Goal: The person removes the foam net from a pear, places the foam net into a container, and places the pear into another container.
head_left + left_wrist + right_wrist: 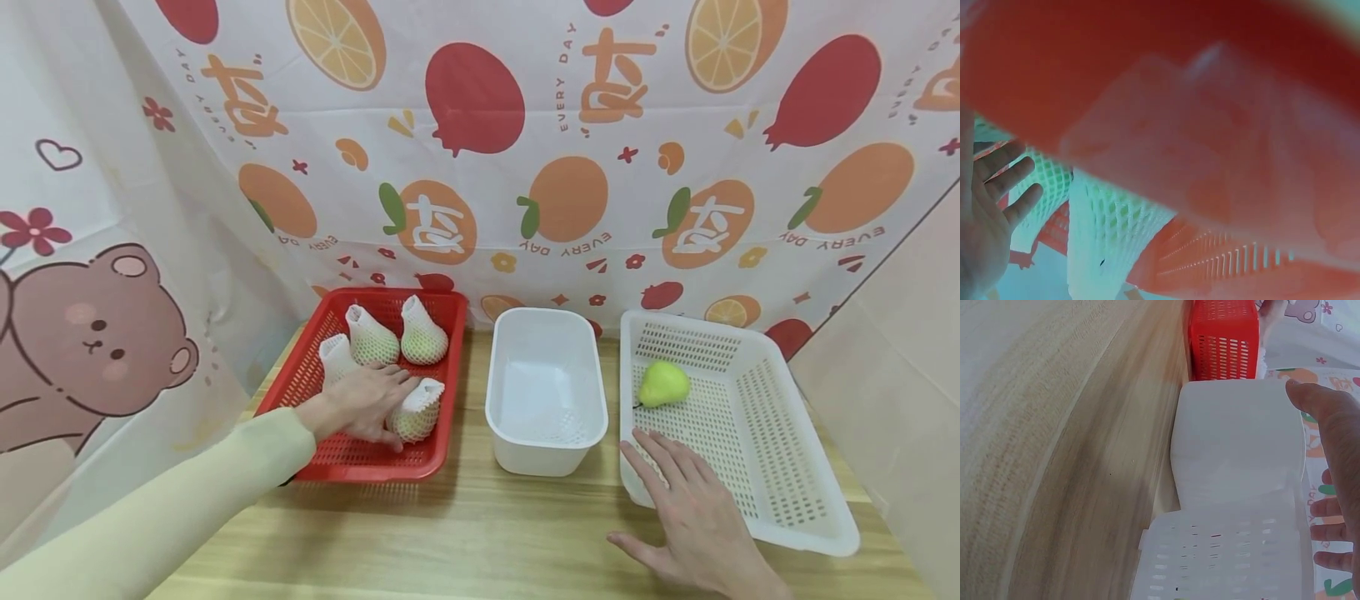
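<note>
Several pears in white foam nets stand in the red basket (360, 472), among them a rear pear (424, 333) and a front-right pear (415, 417). My left hand (367, 400) reaches into this basket, thumb and fingers spread beside the front-right pear; whether it touches is unclear. In the left wrist view its fingers (1019, 169) look straight, close to a netted pear (1110, 231). A bare green pear (663, 384) lies in the white perforated basket (813, 537). Over that basket's near left edge, my right hand (693, 517) hovers with straight, spread fingers, holding nothing.
A plain white bin (546, 454) stands between the two baskets, with some loose foam netting (566, 427) apparently at its bottom. All three containers rest on a wooden table (480, 533). A fruit-print curtain (480, 200) hangs behind, and a bear-print curtain (90, 333) at left.
</note>
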`<move>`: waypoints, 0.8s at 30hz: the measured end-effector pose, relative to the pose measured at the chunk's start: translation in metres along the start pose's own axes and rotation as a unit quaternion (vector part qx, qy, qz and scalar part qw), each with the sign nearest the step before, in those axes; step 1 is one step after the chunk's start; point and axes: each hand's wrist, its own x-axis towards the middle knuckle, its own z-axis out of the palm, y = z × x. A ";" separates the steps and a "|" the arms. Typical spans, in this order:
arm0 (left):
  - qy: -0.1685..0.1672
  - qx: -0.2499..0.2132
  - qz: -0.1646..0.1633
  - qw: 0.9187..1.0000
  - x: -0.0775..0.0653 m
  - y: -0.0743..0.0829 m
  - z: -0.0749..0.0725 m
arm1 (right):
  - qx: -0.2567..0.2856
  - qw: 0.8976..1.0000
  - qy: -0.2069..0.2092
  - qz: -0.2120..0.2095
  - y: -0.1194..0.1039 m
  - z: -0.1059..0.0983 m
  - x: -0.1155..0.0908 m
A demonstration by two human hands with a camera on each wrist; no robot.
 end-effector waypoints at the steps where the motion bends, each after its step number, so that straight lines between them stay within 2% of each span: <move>1: 0.000 -0.002 0.002 1.000 0.001 0.001 0.000 | 0.000 1.000 0.000 0.001 0.000 0.000 0.000; 6: 0.004 -0.010 0.013 1.000 0.004 0.005 0.002 | 0.001 1.000 0.005 -0.003 0.001 0.001 0.001; 13: 0.009 -0.022 0.005 1.000 0.004 0.008 0.004 | 0.006 1.000 0.027 -0.007 0.001 0.000 0.002; 18: 0.026 -0.014 0.003 1.000 0.004 0.010 0.006 | 0.011 0.999 0.046 -0.013 0.003 0.001 0.004; 24: 0.028 -0.002 0.000 1.000 0.003 0.012 0.006 | 0.010 0.999 0.035 -0.011 0.003 0.000 0.003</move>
